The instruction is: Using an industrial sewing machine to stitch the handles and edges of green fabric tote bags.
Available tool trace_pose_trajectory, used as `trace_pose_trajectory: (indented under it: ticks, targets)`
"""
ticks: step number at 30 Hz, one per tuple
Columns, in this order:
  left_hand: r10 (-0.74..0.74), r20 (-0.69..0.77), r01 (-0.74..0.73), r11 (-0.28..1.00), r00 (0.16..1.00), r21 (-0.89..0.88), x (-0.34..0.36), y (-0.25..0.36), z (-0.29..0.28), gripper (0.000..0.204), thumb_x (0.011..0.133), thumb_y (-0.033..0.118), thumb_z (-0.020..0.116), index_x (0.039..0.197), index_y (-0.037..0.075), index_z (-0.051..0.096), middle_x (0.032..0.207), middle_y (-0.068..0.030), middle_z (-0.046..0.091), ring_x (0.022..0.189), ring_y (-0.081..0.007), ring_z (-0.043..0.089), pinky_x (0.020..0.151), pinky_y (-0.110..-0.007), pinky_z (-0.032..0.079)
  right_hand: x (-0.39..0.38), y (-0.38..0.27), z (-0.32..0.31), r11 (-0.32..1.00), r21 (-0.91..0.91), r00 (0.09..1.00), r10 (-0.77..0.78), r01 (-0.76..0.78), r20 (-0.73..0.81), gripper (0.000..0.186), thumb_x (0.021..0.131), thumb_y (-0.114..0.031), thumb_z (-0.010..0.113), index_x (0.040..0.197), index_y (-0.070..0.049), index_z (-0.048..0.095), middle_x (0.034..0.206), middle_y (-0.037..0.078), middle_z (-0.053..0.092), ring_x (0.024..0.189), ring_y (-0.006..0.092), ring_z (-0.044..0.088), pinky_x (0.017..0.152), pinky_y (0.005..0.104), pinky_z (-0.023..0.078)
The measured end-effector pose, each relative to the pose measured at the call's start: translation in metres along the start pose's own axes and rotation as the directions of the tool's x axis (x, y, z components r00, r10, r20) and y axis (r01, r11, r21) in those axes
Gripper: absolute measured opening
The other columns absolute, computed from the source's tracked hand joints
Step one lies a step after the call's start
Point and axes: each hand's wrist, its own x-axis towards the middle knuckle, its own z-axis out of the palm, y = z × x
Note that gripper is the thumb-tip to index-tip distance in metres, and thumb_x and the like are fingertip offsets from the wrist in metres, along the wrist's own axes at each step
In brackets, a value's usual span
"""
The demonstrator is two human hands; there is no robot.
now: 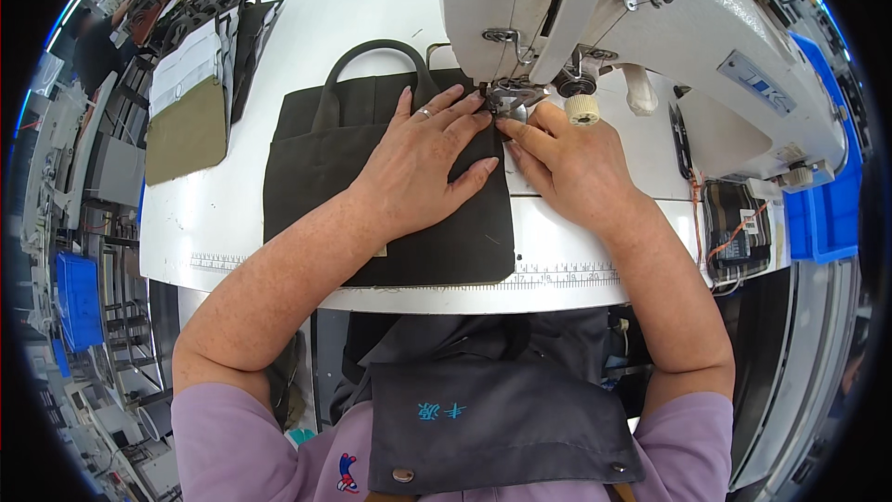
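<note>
A dark olive fabric bag panel (311, 177) with a looped handle (376, 45) lies flat on the white sewing table. My left hand (423, 163), a ring on one finger, rests on the panel with its fingers spread, the tips close to the presser foot (513, 100). At the panel's right edge, beside the needle area, my right hand (578, 163) is closed, thumb and forefinger at the fabric edge. The sewing machine (595, 19) stands over the panel's upper right corner. Its needle and the stitching spot are mostly hidden by fingers and metal parts.
Stacked fabric pieces (186, 125) in olive, white and black lie at the table's left. Black thread snips (681, 139) rest right of the machine arm, near a dark striped pouch (734, 223) with orange cord. A blue bin (822, 214) stands beyond. A printed ruler (567, 275) runs along the front edge.
</note>
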Motion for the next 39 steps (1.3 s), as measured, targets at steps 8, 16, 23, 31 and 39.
trace_pose_trajectory:
  ticks: [8,16,23,31,39]
  targets:
    - [-0.029,0.004,0.029,0.998,1.0,-0.052,-0.001,0.001,-0.004,0.047,0.097,0.03,0.069,0.135,0.003,0.061,0.148,-0.0172,0.058,0.148,-0.0352,0.044,0.121,-0.067,0.027,0.004,0.001,-0.011,0.826,0.483,0.957,0.25,-0.29,0.148,0.02,0.093,-0.017,0.071,0.111,-0.011,0.076,0.086,0.005,0.069,0.074,0.0185,0.067,0.068,0.0352,0.054]
    - [-0.029,-0.008,0.029,0.997,1.0,-0.069,0.0,0.003,-0.005,0.047,0.096,0.029,0.07,0.134,0.002,0.061,0.147,-0.0189,0.058,0.148,-0.0356,0.044,0.12,-0.067,0.027,-0.001,0.011,-0.007,0.574,0.695,0.899,0.329,-0.433,0.289,0.023,0.094,-0.012,0.068,0.115,-0.01,0.075,0.084,0.001,0.069,0.074,0.0108,0.062,0.066,0.0298,0.051]
    - [-0.017,-0.015,0.015,0.997,1.0,-0.077,0.002,0.001,-0.004,0.047,0.096,0.027,0.071,0.133,0.001,0.063,0.144,-0.0195,0.06,0.147,-0.0356,0.045,0.12,-0.067,0.028,-0.003,-0.001,0.003,0.999,0.039,0.999,-0.014,0.016,-0.038,0.023,0.086,-0.015,0.071,0.108,-0.011,0.077,0.075,0.01,0.065,0.071,0.0298,0.068,0.061,0.0422,0.055]
    - [-0.001,-0.034,-0.002,0.996,0.999,-0.095,0.01,-0.009,-0.004,0.046,0.095,0.027,0.071,0.132,-0.001,0.064,0.141,-0.0197,0.062,0.145,-0.0362,0.047,0.12,-0.066,0.028,0.002,-0.004,-0.003,0.996,-0.089,0.998,0.033,-0.028,0.055,0.029,0.088,-0.019,0.071,0.117,-0.014,0.075,0.096,0.004,0.061,0.07,0.0241,0.067,0.06,0.0394,0.055]
    - [0.035,-0.009,-0.036,0.992,0.999,-0.125,0.014,-0.018,-0.007,0.046,0.096,0.029,0.071,0.13,0.0,0.065,0.138,-0.0194,0.063,0.142,-0.0369,0.05,0.122,-0.065,0.027,0.001,-0.003,-0.004,0.996,0.06,0.998,0.063,-0.064,0.013,0.029,0.088,-0.02,0.072,0.115,-0.009,0.074,0.094,0.012,0.066,0.083,0.0315,0.069,0.068,0.0442,0.056]
